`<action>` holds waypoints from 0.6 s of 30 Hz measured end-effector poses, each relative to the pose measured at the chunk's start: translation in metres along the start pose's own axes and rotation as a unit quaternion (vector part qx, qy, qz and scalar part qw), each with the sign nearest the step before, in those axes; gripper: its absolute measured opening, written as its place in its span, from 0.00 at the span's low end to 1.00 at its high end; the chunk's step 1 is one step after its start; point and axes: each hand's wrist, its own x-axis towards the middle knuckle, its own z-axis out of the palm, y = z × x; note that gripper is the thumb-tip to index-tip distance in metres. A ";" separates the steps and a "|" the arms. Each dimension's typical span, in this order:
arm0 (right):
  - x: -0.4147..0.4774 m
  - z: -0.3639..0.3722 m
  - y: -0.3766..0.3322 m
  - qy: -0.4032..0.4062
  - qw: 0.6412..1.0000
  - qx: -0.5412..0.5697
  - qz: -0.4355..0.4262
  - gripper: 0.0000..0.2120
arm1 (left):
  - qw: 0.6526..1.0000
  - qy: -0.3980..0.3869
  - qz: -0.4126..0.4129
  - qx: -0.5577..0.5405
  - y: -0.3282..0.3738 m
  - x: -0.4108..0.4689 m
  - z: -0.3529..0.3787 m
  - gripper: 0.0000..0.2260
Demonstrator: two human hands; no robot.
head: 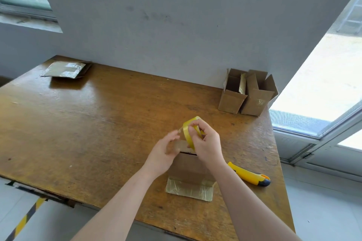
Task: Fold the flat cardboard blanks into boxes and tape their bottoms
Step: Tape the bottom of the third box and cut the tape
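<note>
Worn wooden table point(98, 123): our right hand point(207, 143) grips a yellow tape roll point(187, 125) above a brown cardboard box point(188, 168); our left hand point(164, 152) pinches its loose end. Taping step; next, probably draw a strip.

Bare table point(98, 123) left; knife point(248, 174) right

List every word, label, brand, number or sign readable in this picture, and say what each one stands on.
None can be read.
Roll of tape in the right hand: no print visible.
Utility knife: plain yellow and black, no brand showing.
Folded boxes, flat blanks and the box under the hands: bare cardboard and tape only.
</note>
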 end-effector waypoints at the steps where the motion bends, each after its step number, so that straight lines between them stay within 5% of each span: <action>1: 0.001 -0.002 -0.003 0.004 1.000 -0.011 -0.005 0.07 | 0.999 0.004 -0.008 0.045 -0.005 0.002 -0.001 0.18; 6: 0.008 -0.013 -0.025 -0.057 0.984 -0.165 -0.035 0.07 | 0.990 0.053 0.000 0.133 -0.016 0.009 0.001 0.11; 10: 0.012 -0.021 -0.044 -0.203 0.909 -0.364 0.018 0.08 | 0.984 0.045 0.050 0.163 -0.022 0.006 0.005 0.10; 15: 0.023 -0.016 -0.058 -0.263 0.864 -0.427 0.039 0.08 | 0.995 -0.076 -0.006 0.072 -0.034 0.003 -0.012 0.21; 18: 0.030 -0.006 -0.060 -0.289 0.825 -0.482 0.050 0.09 | 0.997 -0.049 -0.038 0.056 -0.034 0.007 -0.018 0.27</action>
